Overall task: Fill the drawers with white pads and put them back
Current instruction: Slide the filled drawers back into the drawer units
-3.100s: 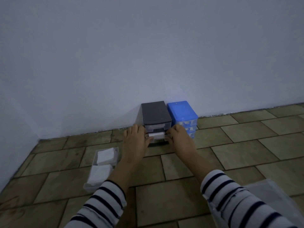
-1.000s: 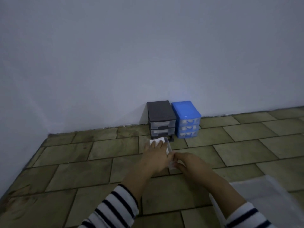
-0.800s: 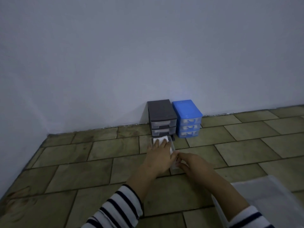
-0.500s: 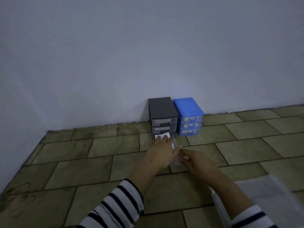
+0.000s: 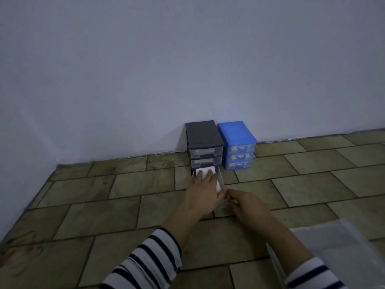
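While the left hand [image 5: 205, 192] presses flat on white pads [image 5: 209, 171] in the drawer [image 5: 220, 180], the right hand [image 5: 244, 203] at four o'clock pinches the drawer's front.

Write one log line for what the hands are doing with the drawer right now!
step: refit bottom drawer | left hand: flat on white pads | right hand: holds drawer front | black unit: bottom slot part-filled

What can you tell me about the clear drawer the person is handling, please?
The clear drawer looks like see-through plastic, long and narrow, lying flat on the tiled floor, its far end at the grey cabinet's empty bottom slot. White pads fill it. The left hand rests flat on the pads; the right hand grips its near end.
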